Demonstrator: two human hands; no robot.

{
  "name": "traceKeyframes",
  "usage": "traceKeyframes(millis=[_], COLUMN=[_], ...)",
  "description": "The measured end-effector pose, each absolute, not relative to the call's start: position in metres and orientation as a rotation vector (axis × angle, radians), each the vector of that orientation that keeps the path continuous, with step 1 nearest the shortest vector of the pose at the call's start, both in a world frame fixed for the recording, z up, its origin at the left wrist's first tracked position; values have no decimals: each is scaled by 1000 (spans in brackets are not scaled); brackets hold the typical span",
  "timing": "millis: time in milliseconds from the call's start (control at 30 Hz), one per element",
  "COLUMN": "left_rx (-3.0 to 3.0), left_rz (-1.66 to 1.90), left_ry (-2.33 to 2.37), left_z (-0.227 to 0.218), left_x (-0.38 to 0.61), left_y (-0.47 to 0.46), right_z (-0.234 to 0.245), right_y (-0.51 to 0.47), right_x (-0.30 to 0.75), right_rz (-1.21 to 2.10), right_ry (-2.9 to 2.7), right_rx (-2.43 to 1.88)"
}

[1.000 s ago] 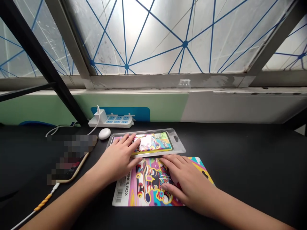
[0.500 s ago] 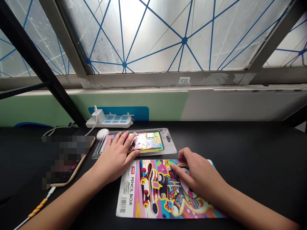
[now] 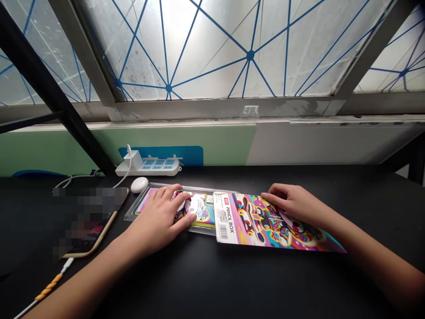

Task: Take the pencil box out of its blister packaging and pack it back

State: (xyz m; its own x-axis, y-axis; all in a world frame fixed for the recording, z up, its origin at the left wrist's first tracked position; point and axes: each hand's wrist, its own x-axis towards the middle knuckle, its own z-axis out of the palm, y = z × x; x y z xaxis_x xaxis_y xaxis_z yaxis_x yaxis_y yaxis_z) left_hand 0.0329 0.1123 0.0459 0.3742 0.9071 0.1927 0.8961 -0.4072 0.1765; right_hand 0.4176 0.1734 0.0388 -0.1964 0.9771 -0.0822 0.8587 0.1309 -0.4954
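My left hand lies with fingers spread on a colourful pencil box inside a clear plastic blister tray. Part of the box is under my fingers. In my right hand is a bright printed backing card marked "PENCIL BOX", gripped at its far edge between thumb and fingers. The card's left end, with a white label strip and barcode, overlaps the right end of the tray and hides it. My right hand and wrist cover part of the card's skateboard picture.
A tablet-like device with a tan edge and a charging cable lies at left. Behind the tray are a round white object and a white power strip. A black slanted post rises at left, before the window.
My right hand has carried the card away from me and to the right, from in front of the tray to over its right end. My left hand stays on the pencil box.
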Motion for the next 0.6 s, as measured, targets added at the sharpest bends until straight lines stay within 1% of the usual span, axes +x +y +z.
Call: traceKeyframes(millis=[133, 367, 600], left_rx=[2580, 2600, 2595], left_rz=[369, 307, 307], left_ry=[1614, 1538, 1484], left_z=[47, 53, 55], left_x=[33, 37, 38], left_y=[109, 104, 105], right_z=[40, 34, 44], right_y=[159, 144, 154], right_x=[398, 373, 390], right_rz=[481, 469, 638], right_ry=[-2148, -2225, -2215], right_rx=[-1637, -1506, -1667])
